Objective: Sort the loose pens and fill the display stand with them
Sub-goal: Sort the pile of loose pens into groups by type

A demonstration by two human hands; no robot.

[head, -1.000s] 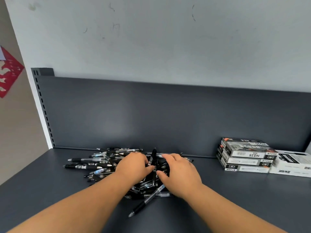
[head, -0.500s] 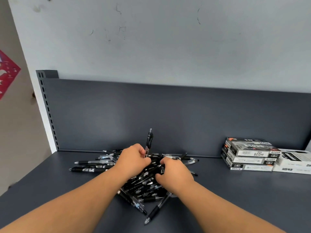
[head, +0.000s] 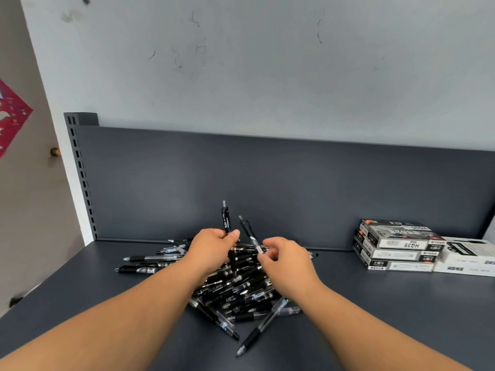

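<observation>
An upright pen is pinched by the left hand, a tilted pen by the right hand, over the lower-centre pile, which could easily get scattered by a dragged wrist.

The top box of the stack at the right bears a white label reading "HQ35", upside down from here. The smaller print on the boxes below, the white box and the black pen is too small to read.
</observation>
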